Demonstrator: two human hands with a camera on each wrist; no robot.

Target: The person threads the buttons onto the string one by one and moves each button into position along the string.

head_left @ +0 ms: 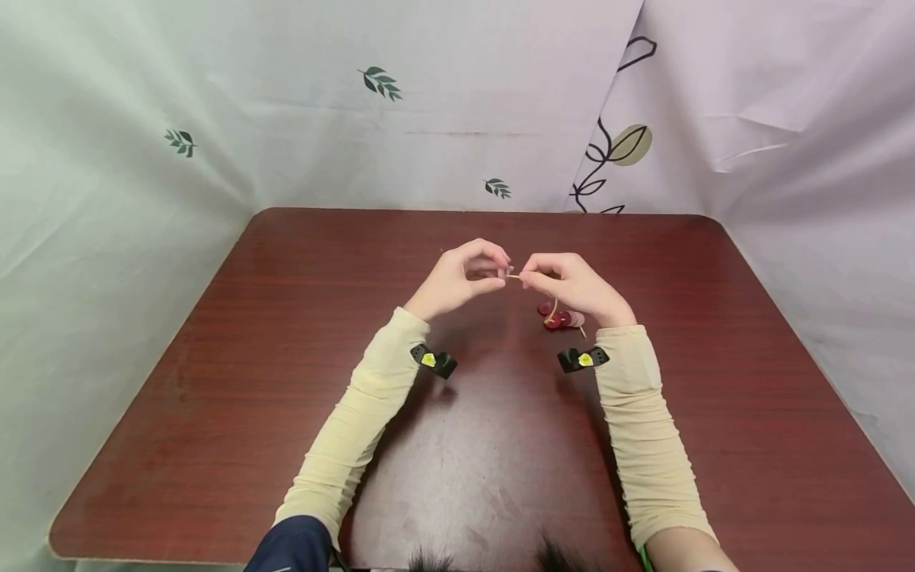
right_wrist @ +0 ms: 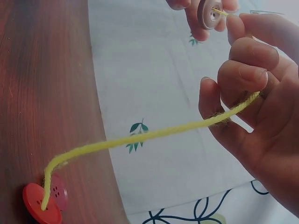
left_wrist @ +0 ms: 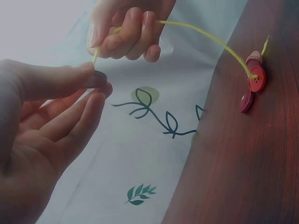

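Observation:
My left hand point(head_left: 457, 278) pinches a brownish button point(right_wrist: 207, 17) between thumb and fingertips above the table. Facing it, my right hand point(head_left: 575, 284) pinches a yellow cord point(right_wrist: 163, 134) near its end. In the right wrist view the cord's tip meets a hole in that button; whether it passes through cannot be seen. From my right palm the cord runs down to a red button point(left_wrist: 257, 79) on the table. Pink buttons point(left_wrist: 253, 57) are stacked behind the red one, where a short cord end sticks out. A dark pink button point(left_wrist: 246, 101) lies against them.
The reddish-brown wooden table point(head_left: 236, 357) extends around both arms. A pale cloth point(head_left: 322, 151) with leaf prints hangs behind it and along the sides. Each wrist carries a black camera strap point(head_left: 434, 361) over a cream sleeve.

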